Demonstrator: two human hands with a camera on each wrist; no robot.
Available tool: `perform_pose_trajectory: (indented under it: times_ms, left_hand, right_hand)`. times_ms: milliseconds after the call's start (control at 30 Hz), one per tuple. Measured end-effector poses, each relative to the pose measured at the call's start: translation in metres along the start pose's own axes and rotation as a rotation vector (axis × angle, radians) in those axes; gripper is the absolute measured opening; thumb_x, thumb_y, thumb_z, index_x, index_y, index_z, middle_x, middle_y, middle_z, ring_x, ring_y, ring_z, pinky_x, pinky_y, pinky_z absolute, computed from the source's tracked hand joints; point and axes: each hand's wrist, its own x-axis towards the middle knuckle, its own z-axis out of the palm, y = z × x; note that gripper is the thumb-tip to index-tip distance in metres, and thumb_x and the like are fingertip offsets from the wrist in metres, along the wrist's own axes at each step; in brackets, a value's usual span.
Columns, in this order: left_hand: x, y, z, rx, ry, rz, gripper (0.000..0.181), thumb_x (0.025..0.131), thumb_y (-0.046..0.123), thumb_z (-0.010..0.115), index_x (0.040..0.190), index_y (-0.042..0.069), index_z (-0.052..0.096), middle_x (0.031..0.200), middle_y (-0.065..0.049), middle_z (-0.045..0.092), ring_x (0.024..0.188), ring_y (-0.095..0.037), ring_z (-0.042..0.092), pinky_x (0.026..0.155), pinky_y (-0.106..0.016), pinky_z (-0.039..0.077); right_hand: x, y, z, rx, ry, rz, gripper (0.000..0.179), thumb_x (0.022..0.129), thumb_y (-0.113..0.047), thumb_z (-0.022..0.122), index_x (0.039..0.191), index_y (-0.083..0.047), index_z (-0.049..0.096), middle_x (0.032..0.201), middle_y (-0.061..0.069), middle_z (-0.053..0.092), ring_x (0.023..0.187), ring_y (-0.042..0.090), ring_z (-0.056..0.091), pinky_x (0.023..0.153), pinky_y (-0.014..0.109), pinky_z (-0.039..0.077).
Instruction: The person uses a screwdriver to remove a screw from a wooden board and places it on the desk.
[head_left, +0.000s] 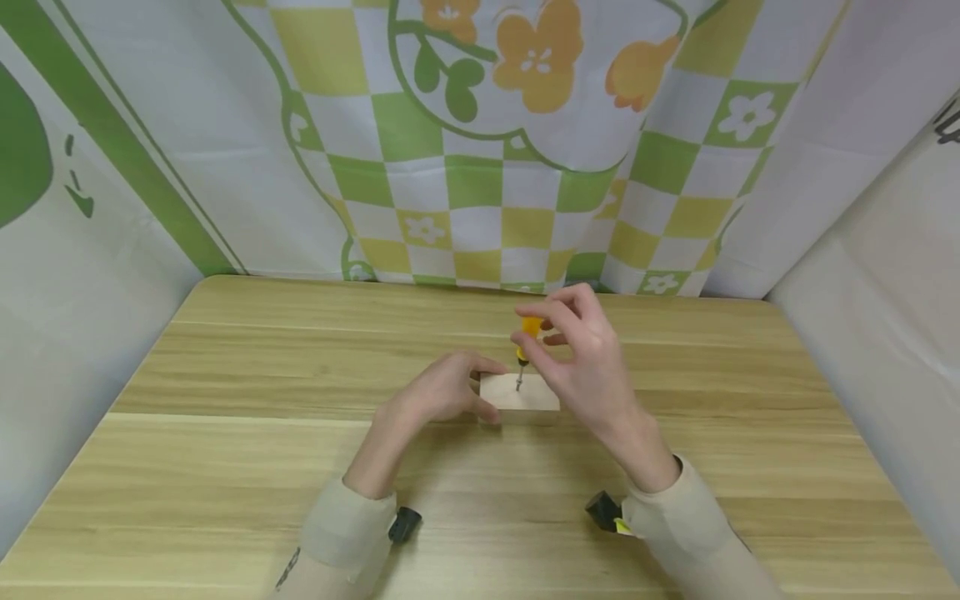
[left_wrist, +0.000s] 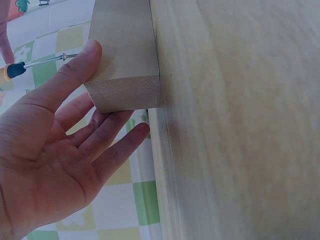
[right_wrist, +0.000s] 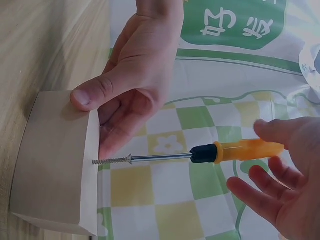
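A pale wooden block (head_left: 537, 397) lies on the wooden table (head_left: 225, 475). My left hand (head_left: 442, 388) grips its left end, with the thumb (right_wrist: 92, 95) on the near side and fingers at the far side. Out of the block's top stands a screw (right_wrist: 111, 161), upright, much of its thread showing above the wood. The tip of a screwdriver (right_wrist: 245, 151) meets the screw's head. This screwdriver has a yellow-orange handle, a black collar and a thin metal shaft. From above, my right hand (head_left: 592, 362) holds the handle between thumb and fingers.
Behind the table's back edge hangs a checkered, flowered curtain (head_left: 480, 183). White fabric (head_left: 885, 275) closes in the right side, with more on the left. A small black device (head_left: 405, 525) sits at the left wrist, another (head_left: 602, 511) at the right.
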Motion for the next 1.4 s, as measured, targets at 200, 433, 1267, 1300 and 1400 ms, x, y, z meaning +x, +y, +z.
perform_pose_trajectory:
  times_ms: [200,433,1267,1300,1400]
  left_hand:
    - [-0.0006,0.0011,0.0001,0.009,0.001,-0.011,0.058,0.07,0.015,0.09,0.124,0.019,0.07,0.103,0.006,0.069,0.091,-0.012,0.061,0.08,-0.029,0.049]
    - [-0.0014,0.0017,-0.0002,0.0,0.002,-0.01,0.057,0.07,0.015,0.089,0.124,0.018,0.07,0.106,0.006,0.069,0.092,-0.013,0.061,0.082,-0.03,0.05]
    - [-0.0007,0.0015,-0.0008,0.014,0.004,-0.012,0.059,0.071,0.014,0.089,0.126,0.017,0.069,0.103,0.005,0.069,0.09,-0.013,0.06,0.081,-0.029,0.049]
    - [-0.0008,0.0016,-0.0007,0.009,0.002,-0.012,0.059,0.071,0.014,0.089,0.126,0.017,0.069,0.103,0.005,0.069,0.09,-0.013,0.06,0.081,-0.029,0.049]
    - [-0.0013,0.002,-0.0003,-0.003,-0.003,-0.015,0.059,0.071,0.013,0.089,0.126,0.016,0.069,0.103,0.005,0.069,0.09,-0.013,0.06,0.08,-0.029,0.049]
  right_hand:
    - [-0.0003,0.0004,0.0002,0.006,-0.006,0.002,0.031,0.083,0.003,0.075,0.112,-0.005,0.07,0.105,0.011,0.059,0.089,0.022,0.062,0.067,0.026,0.058]
    - [-0.0008,0.002,0.0014,-0.013,-0.011,-0.004,0.029,0.084,0.004,0.072,0.111,-0.004,0.066,0.107,0.01,0.068,0.088,0.02,0.063,0.068,0.034,0.059]
    - [-0.0013,0.0038,0.0015,0.092,0.009,0.024,0.03,0.084,0.004,0.074,0.112,0.0,0.065,0.106,0.012,0.064,0.09,0.021,0.064,0.072,0.035,0.06]
    - [-0.0014,0.0041,0.0015,0.09,0.008,0.021,0.03,0.085,0.005,0.073,0.113,0.001,0.065,0.107,0.012,0.066,0.092,0.021,0.065,0.074,0.035,0.06]
    - [-0.0023,0.0054,0.0014,0.085,0.004,0.024,0.033,0.087,0.007,0.068,0.119,0.001,0.064,0.108,0.012,0.07,0.098,0.022,0.066,0.081,0.035,0.059]
